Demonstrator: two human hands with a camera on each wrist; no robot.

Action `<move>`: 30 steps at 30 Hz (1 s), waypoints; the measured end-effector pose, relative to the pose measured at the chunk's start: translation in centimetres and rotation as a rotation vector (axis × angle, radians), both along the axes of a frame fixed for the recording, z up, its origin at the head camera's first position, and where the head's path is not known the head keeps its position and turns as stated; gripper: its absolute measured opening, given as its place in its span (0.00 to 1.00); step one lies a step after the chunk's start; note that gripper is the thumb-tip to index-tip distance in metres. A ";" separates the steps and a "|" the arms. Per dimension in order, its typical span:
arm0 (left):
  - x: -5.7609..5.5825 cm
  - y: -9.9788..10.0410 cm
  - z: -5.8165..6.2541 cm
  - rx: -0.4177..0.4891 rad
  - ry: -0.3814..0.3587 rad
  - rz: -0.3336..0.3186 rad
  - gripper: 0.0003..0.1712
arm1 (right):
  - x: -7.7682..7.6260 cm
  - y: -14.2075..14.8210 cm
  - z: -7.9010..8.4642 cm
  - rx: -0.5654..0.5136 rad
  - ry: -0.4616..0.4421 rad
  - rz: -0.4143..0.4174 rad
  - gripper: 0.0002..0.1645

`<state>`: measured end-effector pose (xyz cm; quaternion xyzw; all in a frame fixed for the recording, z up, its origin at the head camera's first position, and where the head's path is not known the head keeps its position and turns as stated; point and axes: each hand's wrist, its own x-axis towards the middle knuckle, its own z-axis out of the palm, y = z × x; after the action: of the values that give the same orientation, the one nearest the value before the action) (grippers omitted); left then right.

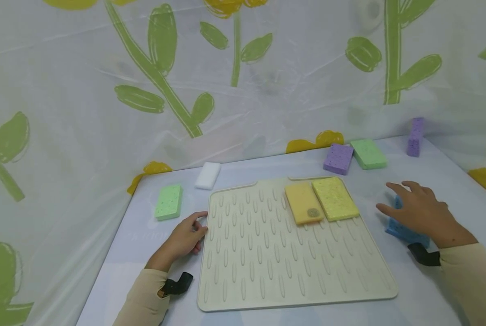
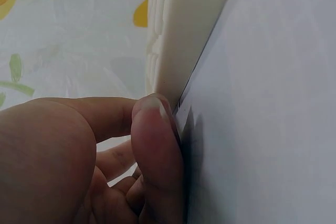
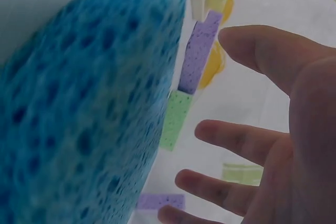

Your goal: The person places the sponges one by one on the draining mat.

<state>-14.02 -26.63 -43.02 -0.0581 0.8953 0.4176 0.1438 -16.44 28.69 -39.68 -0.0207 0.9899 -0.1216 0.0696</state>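
Observation:
My left hand [image 1: 187, 234] is at the left edge of a cream ridged drying mat [image 1: 263, 271]; the index finger and thumb [image 2: 157, 145] touch that edge. Over a blue sponge [image 1: 406, 233] on the table, right of the mat, hovers my right hand [image 1: 424, 210], its fingers spread and holding nothing. The hand partly covers the sponge in the head view, while in the right wrist view its porous blue face looms large, apart from the fingers. Side by side on the mat's upper right lie an orange-yellow sponge [image 1: 302, 201] with a dark round mark and a yellow sponge [image 1: 335, 198].
Behind the mat at right are a purple sponge [image 1: 338, 158], a green sponge [image 1: 368, 154] and an upright purple sponge [image 1: 416, 138]. To the left lie another green sponge [image 1: 169, 202] and a white sponge [image 1: 208, 175]. A flower-printed curtain [image 1: 267, 113] hangs behind the table.

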 end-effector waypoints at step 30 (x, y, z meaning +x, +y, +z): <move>0.1 -0.1 0.1 0.010 0.024 -0.026 0.30 | -0.3 0.0 -0.5 0.043 -0.005 0.045 0.42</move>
<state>-13.97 -26.71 -42.97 -0.0406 0.8956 0.4208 0.1388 -16.76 28.70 -40.23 -0.0412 0.9914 -0.0986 0.0753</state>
